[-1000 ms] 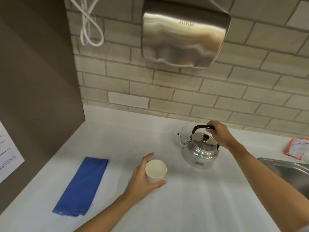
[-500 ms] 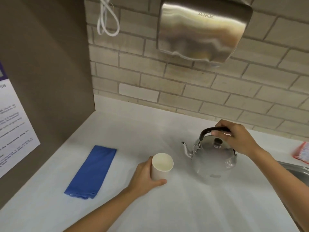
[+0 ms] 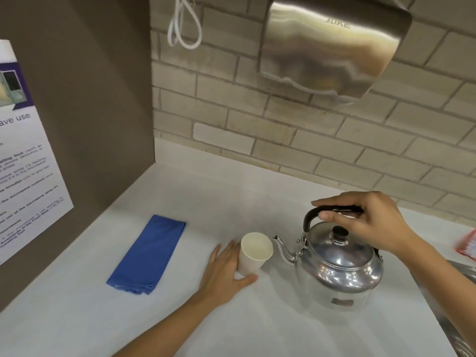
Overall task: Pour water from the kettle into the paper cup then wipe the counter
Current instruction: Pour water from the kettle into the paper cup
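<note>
A white paper cup (image 3: 253,252) stands upright on the white counter (image 3: 206,197), and it looks empty inside. My left hand (image 3: 225,271) wraps around its left side and base. Just right of the cup is a shiny steel kettle (image 3: 337,266) with its spout pointing at the cup's rim. My right hand (image 3: 371,222) grips the kettle's black handle from above. The kettle appears lifted a little off the counter. A folded blue cloth (image 3: 148,255) lies flat to the left of the cup, apart from both hands.
A steel hand dryer (image 3: 332,45) hangs on the brick wall above the kettle. A brown side panel with a paper notice (image 3: 25,161) closes the left. A sink edge (image 3: 463,274) and a red packet (image 3: 468,243) sit at the right. A white cord (image 3: 184,24) hangs from above.
My right hand has carried the kettle nearer to the cup, so the spout now almost reaches the rim. My left hand stays on the cup. The view has shifted right and down.
</note>
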The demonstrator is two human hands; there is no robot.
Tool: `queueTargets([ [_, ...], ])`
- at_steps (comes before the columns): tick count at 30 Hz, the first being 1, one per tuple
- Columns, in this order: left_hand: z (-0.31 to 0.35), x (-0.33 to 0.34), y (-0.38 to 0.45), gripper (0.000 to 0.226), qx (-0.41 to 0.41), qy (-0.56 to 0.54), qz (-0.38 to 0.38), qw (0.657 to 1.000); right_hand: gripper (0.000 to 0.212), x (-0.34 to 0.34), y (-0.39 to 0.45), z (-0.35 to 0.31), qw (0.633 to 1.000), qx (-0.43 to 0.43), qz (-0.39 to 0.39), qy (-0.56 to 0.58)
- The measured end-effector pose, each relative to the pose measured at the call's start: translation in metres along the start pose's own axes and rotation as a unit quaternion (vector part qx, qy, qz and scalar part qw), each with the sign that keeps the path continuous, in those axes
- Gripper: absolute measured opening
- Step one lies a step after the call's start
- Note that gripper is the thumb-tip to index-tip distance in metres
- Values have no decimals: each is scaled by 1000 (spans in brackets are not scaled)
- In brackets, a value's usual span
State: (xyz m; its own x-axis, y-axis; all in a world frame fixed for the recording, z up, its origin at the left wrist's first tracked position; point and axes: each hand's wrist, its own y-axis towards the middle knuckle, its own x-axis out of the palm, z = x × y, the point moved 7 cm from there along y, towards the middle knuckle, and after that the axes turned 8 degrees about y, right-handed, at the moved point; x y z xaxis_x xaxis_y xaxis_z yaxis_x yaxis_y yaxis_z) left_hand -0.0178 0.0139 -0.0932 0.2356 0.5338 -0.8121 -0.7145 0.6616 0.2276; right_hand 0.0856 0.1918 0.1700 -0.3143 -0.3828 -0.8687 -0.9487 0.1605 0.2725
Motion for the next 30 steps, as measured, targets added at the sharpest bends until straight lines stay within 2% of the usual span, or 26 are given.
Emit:
queueTargets([
  [13, -5, 8, 1, 87, -6, 40, -9, 999, 35, 13, 6, -11, 998, -16, -43, -34],
  [30, -5, 9, 0, 86, -5, 64, -19, 998, 26, 27, 20, -21, 992, -35, -89, -83],
])
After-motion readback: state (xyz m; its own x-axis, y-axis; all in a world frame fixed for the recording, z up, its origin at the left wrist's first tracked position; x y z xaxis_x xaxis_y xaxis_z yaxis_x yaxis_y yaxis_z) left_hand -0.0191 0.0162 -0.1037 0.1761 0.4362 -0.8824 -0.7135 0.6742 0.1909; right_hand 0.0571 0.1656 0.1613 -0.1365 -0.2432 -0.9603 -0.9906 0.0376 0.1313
